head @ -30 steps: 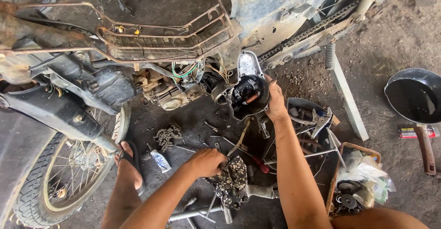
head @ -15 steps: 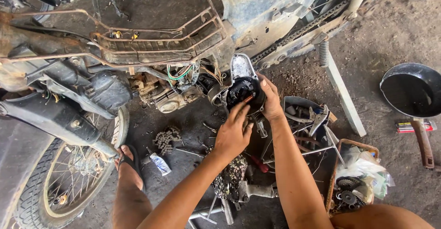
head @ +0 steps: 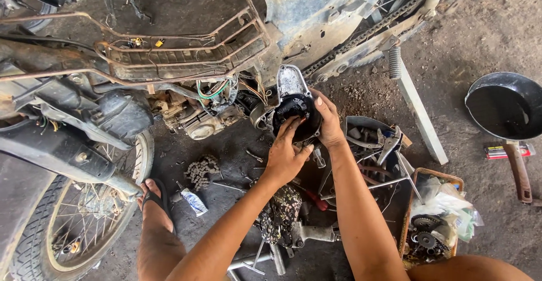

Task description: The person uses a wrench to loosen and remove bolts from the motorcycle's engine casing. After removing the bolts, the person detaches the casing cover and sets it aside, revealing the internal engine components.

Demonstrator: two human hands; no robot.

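Note:
A stripped motorcycle (head: 186, 55) stands across the top of the view with its engine (head: 197, 120) and coloured wires exposed. At the engine's right side a metal side cover with a round black part (head: 293, 107) is held up. My right hand (head: 327, 120) grips the cover's right edge. My left hand (head: 285, 154) reaches up from below, its fingertips on the black round part. A dirty patterned rag (head: 282, 213) lies on the ground under my left forearm.
My sandalled foot (head: 155, 202) rests beside the spoked wheel (head: 84, 224). A coiled chain (head: 200, 171) and a small tube (head: 195, 202) lie on the ground. A tool tray (head: 353, 128) and a parts basket (head: 415, 174) sit right. A black pan of oil (head: 502, 109) stands far right.
My left hand left the rag on the ground and rose to the black round part on the cover. My right hand stayed on the cover.

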